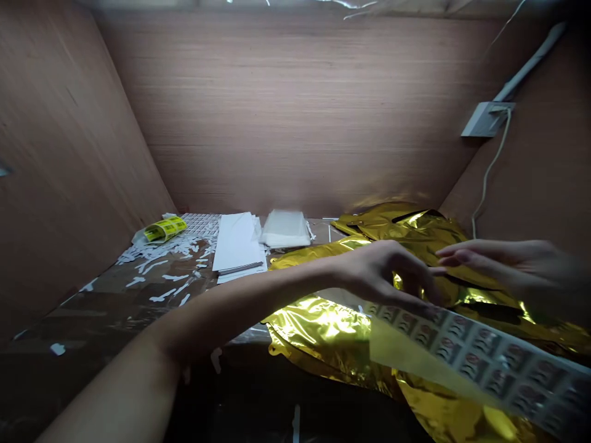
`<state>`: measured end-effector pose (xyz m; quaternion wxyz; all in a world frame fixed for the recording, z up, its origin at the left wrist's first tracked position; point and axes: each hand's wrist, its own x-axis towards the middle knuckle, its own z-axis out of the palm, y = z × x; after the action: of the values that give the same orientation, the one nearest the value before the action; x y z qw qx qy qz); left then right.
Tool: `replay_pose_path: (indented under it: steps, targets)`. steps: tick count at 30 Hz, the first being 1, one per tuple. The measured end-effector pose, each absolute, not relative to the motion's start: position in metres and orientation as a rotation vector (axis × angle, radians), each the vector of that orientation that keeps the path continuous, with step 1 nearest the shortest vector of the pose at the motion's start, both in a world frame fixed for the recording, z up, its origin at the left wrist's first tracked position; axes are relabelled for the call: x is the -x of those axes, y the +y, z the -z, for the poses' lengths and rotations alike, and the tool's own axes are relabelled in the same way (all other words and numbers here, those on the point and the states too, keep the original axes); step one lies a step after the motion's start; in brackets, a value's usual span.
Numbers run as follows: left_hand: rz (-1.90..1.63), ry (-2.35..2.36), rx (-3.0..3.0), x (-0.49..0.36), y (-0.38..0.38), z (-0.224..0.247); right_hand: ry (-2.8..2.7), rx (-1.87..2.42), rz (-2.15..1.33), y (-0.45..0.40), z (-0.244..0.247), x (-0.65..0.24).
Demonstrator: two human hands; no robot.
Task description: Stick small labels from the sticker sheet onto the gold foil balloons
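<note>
My left hand (392, 274) reaches across from the left, its thumb and fingers closed on the upper edge of a sticker sheet (484, 354). The sheet carries rows of small printed labels on a pale yellowish backing, and it slants down to the right. Beside it, my right hand (517, 264) is blurred, with thumb and forefinger pinched close to the left fingertips. Whatever sits in that pinch is too small to make out. Under both hands lie shiny gold foil balloons (323, 332), flat and overlapping.
White cards (237, 243) are stacked mid-table near clear plastic sleeves (286, 229). At left are a yellow label roll (165, 229), a printed label sheet (202, 224) and scattered white paper scraps (161, 295). Wooden panels enclose the table; a socket box (488, 119) with a cable hangs at right.
</note>
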<state>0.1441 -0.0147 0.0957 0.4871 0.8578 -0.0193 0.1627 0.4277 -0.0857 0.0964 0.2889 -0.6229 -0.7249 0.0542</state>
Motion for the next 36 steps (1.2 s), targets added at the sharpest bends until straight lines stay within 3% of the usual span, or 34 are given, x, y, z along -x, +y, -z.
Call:
replay_pose_path:
  steps: [3, 7, 11, 18, 28, 36]
  targets:
    - [-0.47, 0.13, -2.092, -0.096, -0.019, -0.09, -2.235, 1.719, -0.35, -0.075, -0.084, -0.406]
    - [-0.645, 0.229, -2.075, -0.04, -0.023, -0.069, -2.274, 1.7, -0.234, -0.07, -0.082, -0.382]
    - [-0.753, 0.436, -2.08, -0.005, -0.027, -0.051, -2.264, 1.41, -0.282, -0.084, -0.093, -0.328]
    - [-0.863, 0.552, -2.135, 0.008, -0.032, -0.041, -2.49, 1.188, -0.396, -0.083, -0.059, -0.229]
    - [-1.108, 0.548, -2.012, 0.023, -0.034, -0.031, -2.548, 1.321, -0.755, -0.056, -0.027, -0.229]
    - [-0.765, 0.705, -1.972, 0.071, 0.027, -0.011, -2.588, 1.294, -0.838, -0.066, -0.003, -0.235]
